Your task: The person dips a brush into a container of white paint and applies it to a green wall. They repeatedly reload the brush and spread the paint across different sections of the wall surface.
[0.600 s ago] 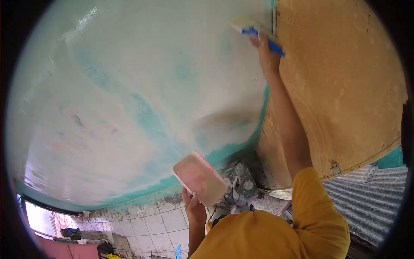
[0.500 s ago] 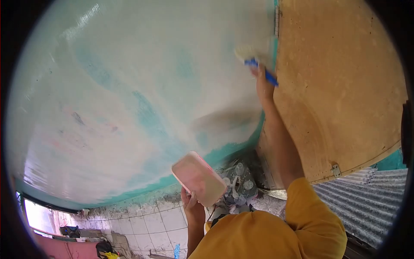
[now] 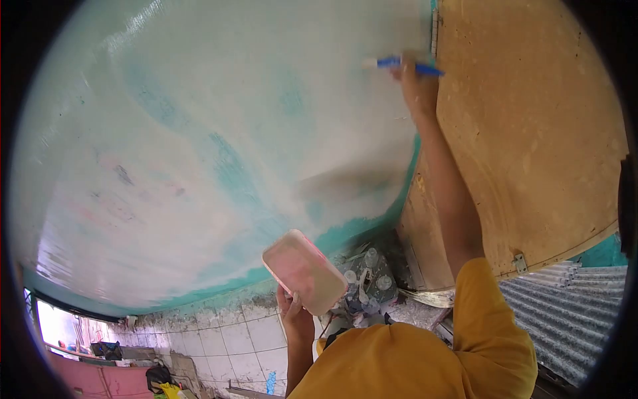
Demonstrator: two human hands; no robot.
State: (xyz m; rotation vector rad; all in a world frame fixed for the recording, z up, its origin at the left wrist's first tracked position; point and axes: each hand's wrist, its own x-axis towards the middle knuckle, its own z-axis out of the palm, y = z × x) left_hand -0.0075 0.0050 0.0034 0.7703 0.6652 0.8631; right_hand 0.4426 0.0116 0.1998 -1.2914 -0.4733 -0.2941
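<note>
Reaching up: right fingers (image 3: 401,70) closed around brush (image 3: 425,68) | left fingers (image 3: 292,303) gripping tray (image 3: 304,271)

**Worn room, being painted**

I'm viewing a room mid-painting; home or workshop, I can't tell. A brush (image 3: 407,65) and paint tray (image 3: 304,272) are showing before a patchy teal-and-white wall (image 3: 199,166). Grimy tiles (image 3: 232,340) are running below; corrugated sheeting (image 3: 571,316) is showing too.

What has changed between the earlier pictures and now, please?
The right hand first moved down with the brush, then back up along the wall; the brush now looks more level. Nothing was taken hold of or let go. The left hand still holds the tray in about the same place.
</note>
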